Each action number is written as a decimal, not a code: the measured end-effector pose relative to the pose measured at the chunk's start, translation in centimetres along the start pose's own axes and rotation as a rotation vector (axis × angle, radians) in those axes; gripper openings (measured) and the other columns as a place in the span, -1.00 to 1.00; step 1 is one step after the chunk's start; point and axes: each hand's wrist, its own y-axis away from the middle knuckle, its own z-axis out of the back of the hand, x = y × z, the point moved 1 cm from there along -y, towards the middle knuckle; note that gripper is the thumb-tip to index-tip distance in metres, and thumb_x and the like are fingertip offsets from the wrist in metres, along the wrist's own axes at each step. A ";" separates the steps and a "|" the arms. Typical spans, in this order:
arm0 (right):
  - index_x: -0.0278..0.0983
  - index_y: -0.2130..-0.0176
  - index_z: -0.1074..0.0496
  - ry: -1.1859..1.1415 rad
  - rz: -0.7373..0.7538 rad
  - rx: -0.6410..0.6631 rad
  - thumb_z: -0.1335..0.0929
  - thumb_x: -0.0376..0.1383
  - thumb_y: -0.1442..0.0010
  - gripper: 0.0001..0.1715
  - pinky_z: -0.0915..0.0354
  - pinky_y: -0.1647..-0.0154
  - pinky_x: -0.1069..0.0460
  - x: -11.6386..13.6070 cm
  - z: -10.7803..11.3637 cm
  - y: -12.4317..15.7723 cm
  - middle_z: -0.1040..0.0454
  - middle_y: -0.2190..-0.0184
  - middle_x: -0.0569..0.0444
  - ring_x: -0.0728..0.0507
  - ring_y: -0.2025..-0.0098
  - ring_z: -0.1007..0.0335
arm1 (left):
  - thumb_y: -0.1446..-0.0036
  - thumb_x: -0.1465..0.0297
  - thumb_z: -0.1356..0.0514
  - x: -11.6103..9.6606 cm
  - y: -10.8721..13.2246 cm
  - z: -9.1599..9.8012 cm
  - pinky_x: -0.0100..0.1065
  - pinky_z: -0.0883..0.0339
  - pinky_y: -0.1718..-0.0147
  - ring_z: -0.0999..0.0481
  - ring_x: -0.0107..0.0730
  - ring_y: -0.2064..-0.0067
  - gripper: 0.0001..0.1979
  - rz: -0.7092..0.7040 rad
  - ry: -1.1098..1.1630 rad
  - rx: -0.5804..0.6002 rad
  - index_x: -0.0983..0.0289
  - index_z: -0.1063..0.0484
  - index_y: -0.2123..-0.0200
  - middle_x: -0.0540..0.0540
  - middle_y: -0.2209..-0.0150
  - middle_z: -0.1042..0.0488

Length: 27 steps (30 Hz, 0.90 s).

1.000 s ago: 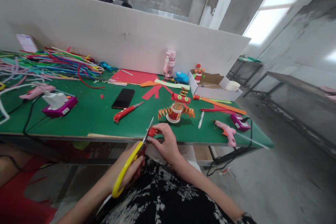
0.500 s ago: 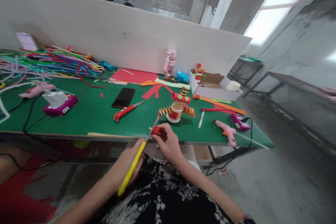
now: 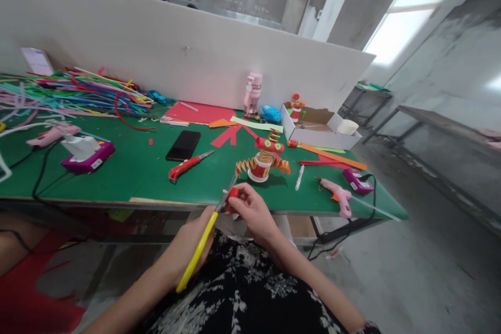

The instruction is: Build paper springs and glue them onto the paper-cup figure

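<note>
In the head view, my left hand [image 3: 187, 237] is closed around a pair of scissors with yellow handles [image 3: 197, 255]; the blades point up and away from me. My right hand [image 3: 254, 211] pinches a small red paper piece [image 3: 232, 194] between thumb and fingers, right beside the blades. Whether the blades touch the paper I cannot tell. Just beyond the blade tips stands a paper-cup figure [image 3: 259, 169] with folded orange arms and a red rolled head with green eyes.
A red-handled knife [image 3: 183, 168] lies left of the figure, near a black phone [image 3: 183, 145]. To the right are a white pen [image 3: 299, 177] and a pink glue gun [image 3: 338, 195]. Colored pipe cleaners [image 3: 94, 91] are piled back left; a white box [image 3: 324, 138] stands back right.
My right hand has turned the red piece slightly at the blades and shifted a little. My left hand and the scissors have hardly moved.
</note>
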 end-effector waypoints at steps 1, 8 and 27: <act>-0.20 0.31 -0.34 -0.001 0.042 -0.035 -0.55 -0.08 0.11 -0.53 -0.38 0.22 0.06 0.1 0.0 0.0 -0.42 0.40 0.19 -0.01 0.36 -0.39 | -0.16 0.28 0.03 0.0 0.0 0.0 -0.38 -0.29 0.43 -0.40 -0.33 0.49 -0.67 -0.036 -0.006 -0.003 0.21 -0.32 0.05 -0.01 0.51 -0.40; -0.23 0.36 -0.31 -0.054 -0.135 0.060 -0.38 0.17 -0.06 -0.47 -0.30 0.47 0.08 -0.4 0.2 -0.2 -0.40 0.52 0.17 0.02 0.56 -0.29 | -0.20 0.23 0.02 -0.3 -0.3 -0.2 -0.40 -0.25 0.54 -0.39 -0.30 0.56 -0.70 0.079 0.016 -0.066 0.22 -0.36 0.11 -0.03 0.61 -0.32; -0.22 0.36 -0.30 0.000 -0.049 0.032 -0.37 0.18 -0.06 -0.47 -0.26 0.54 0.10 -0.5 -0.1 -0.2 -0.38 0.55 0.20 0.02 0.58 -0.29 | -0.19 0.22 0.01 -0.1 -0.3 1.1 -0.37 -0.30 0.41 -0.41 -0.28 0.46 -0.62 -0.058 -0.104 0.024 0.23 -0.26 -0.02 0.05 0.44 -0.42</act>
